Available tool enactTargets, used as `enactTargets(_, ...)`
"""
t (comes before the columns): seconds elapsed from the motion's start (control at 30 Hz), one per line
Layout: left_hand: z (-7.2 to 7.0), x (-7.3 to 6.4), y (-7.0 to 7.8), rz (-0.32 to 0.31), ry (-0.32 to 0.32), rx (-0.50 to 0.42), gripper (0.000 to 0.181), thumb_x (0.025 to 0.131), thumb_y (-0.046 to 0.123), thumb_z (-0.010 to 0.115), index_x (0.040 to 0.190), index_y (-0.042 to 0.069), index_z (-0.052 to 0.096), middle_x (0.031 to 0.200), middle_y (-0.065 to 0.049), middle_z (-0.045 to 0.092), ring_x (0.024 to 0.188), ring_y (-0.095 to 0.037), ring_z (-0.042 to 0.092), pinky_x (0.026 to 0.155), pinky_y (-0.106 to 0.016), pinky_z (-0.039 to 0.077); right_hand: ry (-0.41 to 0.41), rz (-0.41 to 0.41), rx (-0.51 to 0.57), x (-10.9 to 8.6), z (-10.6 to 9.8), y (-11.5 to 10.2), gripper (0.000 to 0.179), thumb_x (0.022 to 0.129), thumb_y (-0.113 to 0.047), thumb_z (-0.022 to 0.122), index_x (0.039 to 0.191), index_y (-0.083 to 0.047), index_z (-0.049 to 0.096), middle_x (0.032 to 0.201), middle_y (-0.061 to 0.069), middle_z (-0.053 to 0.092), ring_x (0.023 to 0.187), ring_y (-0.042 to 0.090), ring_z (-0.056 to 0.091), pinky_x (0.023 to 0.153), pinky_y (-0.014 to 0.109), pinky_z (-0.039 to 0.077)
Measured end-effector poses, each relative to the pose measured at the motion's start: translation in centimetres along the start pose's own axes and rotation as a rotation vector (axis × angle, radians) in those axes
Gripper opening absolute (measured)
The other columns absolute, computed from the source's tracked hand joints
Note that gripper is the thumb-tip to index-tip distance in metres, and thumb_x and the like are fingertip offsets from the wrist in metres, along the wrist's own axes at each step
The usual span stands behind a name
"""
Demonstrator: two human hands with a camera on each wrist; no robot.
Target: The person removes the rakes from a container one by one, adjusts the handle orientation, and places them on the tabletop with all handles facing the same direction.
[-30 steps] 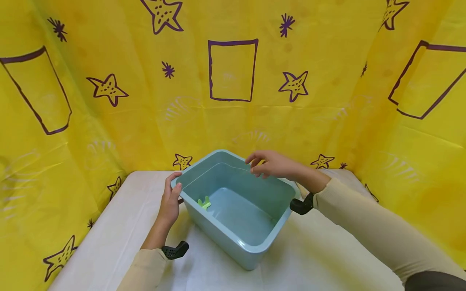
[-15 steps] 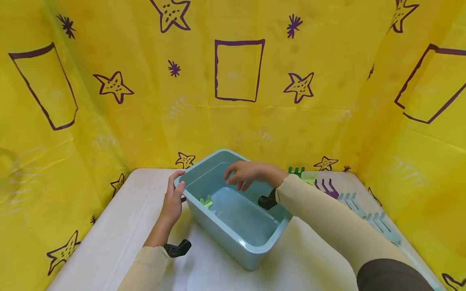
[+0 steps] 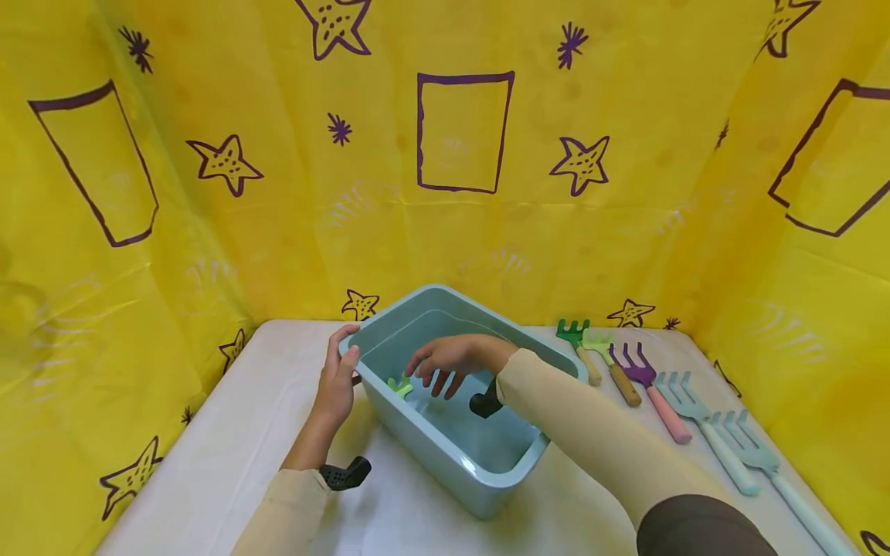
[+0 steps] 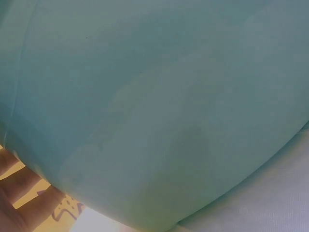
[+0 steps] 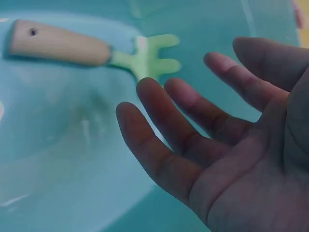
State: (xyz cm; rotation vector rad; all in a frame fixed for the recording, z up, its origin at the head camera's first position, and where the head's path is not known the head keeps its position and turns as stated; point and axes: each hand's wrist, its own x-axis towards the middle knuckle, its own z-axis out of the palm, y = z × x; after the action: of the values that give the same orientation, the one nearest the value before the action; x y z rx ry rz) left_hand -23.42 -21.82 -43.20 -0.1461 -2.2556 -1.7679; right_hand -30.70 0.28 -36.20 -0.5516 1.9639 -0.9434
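Observation:
A light blue plastic bin [image 3: 424, 449] stands on the white-covered table, turned at an angle. My left hand [image 3: 336, 386] grips its left corner, thumb over the rim and fingers along the outside; the left wrist view shows mostly the bin's wall [image 4: 154, 96]. Inside lies a small hand rake [image 5: 72, 46] with a wooden handle and a light green head [image 3: 399, 386]. My right hand [image 3: 452, 359] reaches into the bin, palm down and fingers loosely bent. In the right wrist view its fingers [image 5: 154, 154] are apart from the rake and hold nothing.
Several hand rakes lie in a row on the table right of the bin: dark green [image 3: 573, 332], light green [image 3: 598, 342], purple with a pink handle [image 3: 640, 374], and pale blue ones [image 3: 684, 398]. A yellow patterned curtain [image 3: 459, 247] encloses the table.
My right hand has moved from over the far rim down and left into the bin. The rakes on the right, hidden behind that arm before, now show. My left hand keeps its grip.

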Motion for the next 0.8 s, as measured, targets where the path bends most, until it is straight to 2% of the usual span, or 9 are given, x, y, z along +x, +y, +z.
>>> enactTargets(0.13,0.1,0.1,0.0,0.006,0.000,-0.001,0.042,0.103,0.042,0.034,0.143,0.032,0.029,0.148,-0.005,0.036,0.127,-0.038,0.042,0.095,-0.067,0.038,-0.074,0.068,-0.088,0.2,0.9,0.6,0.033,0.099,-0.015,0.053,0.131,-0.014,0.059,0.121,0.019,0.058,0.110,0.041,0.058,0.083,0.050,0.053)
enactTargets(0.27,0.1,0.2,0.0,0.014,-0.007,-0.003,0.043,0.103,0.041,0.034,0.144,0.030,0.028,0.149,-0.005,0.036,0.128,-0.038,0.041,0.095,-0.067,0.038,-0.133,0.152,-0.172,0.2,1.6,0.8,0.036,0.099,-0.014,0.053,0.133,-0.022,0.059,0.112,0.011,0.062,0.105,0.036,0.061,0.085,0.050,0.053)
enactTargets(0.4,-0.1,0.2,0.1,0.027,0.007,0.001,0.043,0.103,0.042,0.034,0.143,0.030,0.029,0.148,-0.005,0.037,0.126,-0.038,0.042,0.094,-0.067,0.039,-0.194,0.175,-0.236,0.3,2.3,0.5,0.039,0.099,-0.014,0.052,0.137,-0.024,0.054,0.109,0.010,0.062,0.102,0.034,0.061,0.085,0.050,0.053)
enactTargets(0.47,-0.1,0.0,0.7,0.021,0.003,0.001,0.043,0.103,0.041,0.034,0.144,0.029,0.029,0.148,-0.006,0.036,0.127,-0.038,0.042,0.095,-0.067,0.039,-0.220,0.190,-0.265,0.3,2.6,0.4,0.037,0.100,-0.014,0.052,0.135,-0.023,0.055,0.108,0.010,0.062,0.100,0.034,0.061,0.084,0.049,0.053)
enactTargets(0.57,-0.2,0.1,0.8,0.006,-0.006,-0.003,0.044,0.103,0.039,0.034,0.145,0.029,0.028,0.150,-0.006,0.033,0.129,-0.038,0.039,0.096,-0.067,0.037,-0.264,0.229,-0.330,0.4,2.9,0.4,0.027,0.099,-0.011,0.051,0.122,-0.022,0.059,0.104,0.011,0.061,0.093,0.034,0.061,0.076,0.044,0.055)
enactTargets(0.67,-0.1,0.1,0.8,-0.014,-0.012,-0.004,0.044,0.103,0.038,0.034,0.146,0.029,0.027,0.152,-0.005,0.032,0.131,-0.038,0.037,0.098,-0.067,0.036,-0.281,0.247,-0.411,0.3,3.1,0.6,0.022,0.097,-0.011,0.052,0.114,-0.023,0.059,0.098,0.011,0.060,0.085,0.031,0.061,0.069,0.041,0.055)
enactTargets(0.7,-0.1,0.3,0.2,-0.010,-0.008,-0.004,0.043,0.103,0.041,0.034,0.145,0.031,0.028,0.151,-0.003,0.032,0.131,-0.037,0.038,0.097,-0.067,0.036,-0.291,0.246,-0.442,0.3,3.1,0.7,0.021,0.097,-0.011,0.051,0.112,-0.024,0.059,0.097,0.010,0.060,0.084,0.030,0.061,0.067,0.040,0.054)
enactTargets(0.8,-0.1,0.2,0.0,-0.010,-0.003,-0.004,0.042,0.103,0.042,0.034,0.144,0.033,0.029,0.150,-0.003,0.034,0.130,-0.036,0.039,0.096,-0.067,0.037,-0.283,0.242,-0.501,0.3,3.1,1.0,0.020,0.097,-0.012,0.053,0.110,-0.025,0.060,0.091,0.009,0.060,0.082,0.028,0.061,0.070,0.043,0.054)
